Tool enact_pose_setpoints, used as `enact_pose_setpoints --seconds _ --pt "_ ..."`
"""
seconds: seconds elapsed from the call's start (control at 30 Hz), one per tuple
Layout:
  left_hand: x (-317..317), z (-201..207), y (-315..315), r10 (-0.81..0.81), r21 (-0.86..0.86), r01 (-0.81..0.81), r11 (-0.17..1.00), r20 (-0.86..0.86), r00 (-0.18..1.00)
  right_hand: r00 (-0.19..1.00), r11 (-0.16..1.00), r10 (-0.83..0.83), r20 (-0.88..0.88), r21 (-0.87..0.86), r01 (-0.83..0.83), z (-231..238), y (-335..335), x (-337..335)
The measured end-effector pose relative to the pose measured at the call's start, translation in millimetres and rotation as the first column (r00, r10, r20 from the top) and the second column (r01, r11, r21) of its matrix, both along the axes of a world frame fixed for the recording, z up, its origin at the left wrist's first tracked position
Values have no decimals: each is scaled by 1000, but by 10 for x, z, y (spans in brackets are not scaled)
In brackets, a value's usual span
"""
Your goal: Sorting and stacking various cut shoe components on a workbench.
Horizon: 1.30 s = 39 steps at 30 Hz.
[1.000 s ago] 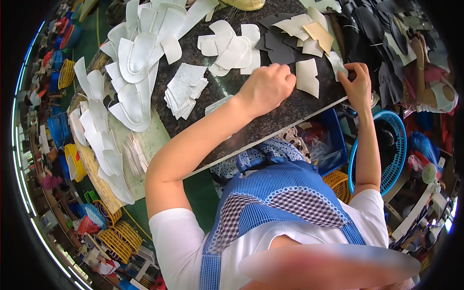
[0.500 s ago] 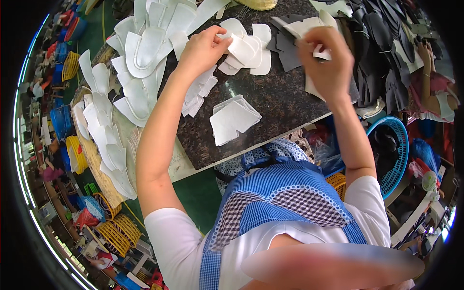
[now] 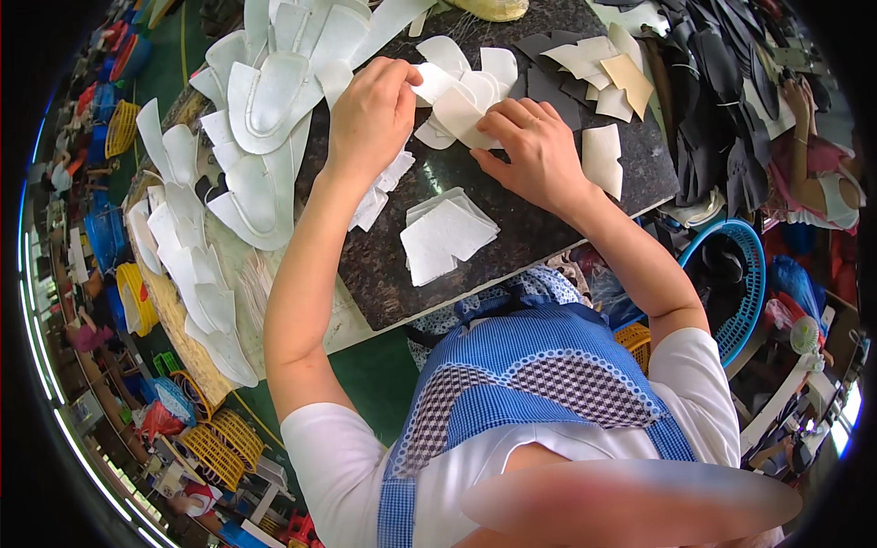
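Observation:
My left hand (image 3: 373, 114) is at the left of a loose heap of white cut pieces (image 3: 501, 66), on a dark speckled stone slab (image 3: 365, 292). Its fingers are closed on the edge of a white piece (image 3: 433, 84). Over the right side of the heap is my right hand (image 3: 537, 153), palm down. Its curled fingertips touch a cream-white piece (image 3: 461, 117), with the thumb spread apart from them. Nearer me lies a small stack of notched white pieces (image 3: 448, 233). Another white stack (image 3: 370, 203) is partly hidden by my left forearm.
Cream and white pieces (image 3: 585, 60) lie over dark grey ones (image 3: 552, 95) at the right, with a single cream piece (image 3: 602, 161) nearer. Large white curved pieces (image 3: 265, 114) fan out at the left. Black pieces (image 3: 708, 110) hang far right, above a blue basket (image 3: 754, 301).
My right hand has moved left from the right-hand pile to the white heap. The cream pieces it covered now show. My left hand stays at the heap's left.

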<state>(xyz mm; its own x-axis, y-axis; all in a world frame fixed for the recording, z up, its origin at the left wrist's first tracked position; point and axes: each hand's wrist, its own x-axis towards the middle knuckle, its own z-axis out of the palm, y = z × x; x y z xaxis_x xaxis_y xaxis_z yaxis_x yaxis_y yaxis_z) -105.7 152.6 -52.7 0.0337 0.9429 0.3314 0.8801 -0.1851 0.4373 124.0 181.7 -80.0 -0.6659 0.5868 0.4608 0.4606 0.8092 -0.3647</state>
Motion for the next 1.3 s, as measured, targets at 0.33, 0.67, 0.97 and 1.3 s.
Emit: enact_pose_setpoints --seconds 0.33,0.67,0.97,1.3 --pt "-69 -70 0 -20 8 25 1000 -399 917 999 999 46 16 -3 -46 -18 102 65" --pt "37 -18 -49 -73 -147 95 985 151 986 994 970 -103 46 -214 111 16 56 -13" --pt "74 69 -159 -90 -243 169 955 307 947 989 803 -132 -72 -593 64 109 178 -51" --pt "94 -134 -99 -152 -182 191 964 209 966 989 997 -47 -143 -60 38 33 35 -47"
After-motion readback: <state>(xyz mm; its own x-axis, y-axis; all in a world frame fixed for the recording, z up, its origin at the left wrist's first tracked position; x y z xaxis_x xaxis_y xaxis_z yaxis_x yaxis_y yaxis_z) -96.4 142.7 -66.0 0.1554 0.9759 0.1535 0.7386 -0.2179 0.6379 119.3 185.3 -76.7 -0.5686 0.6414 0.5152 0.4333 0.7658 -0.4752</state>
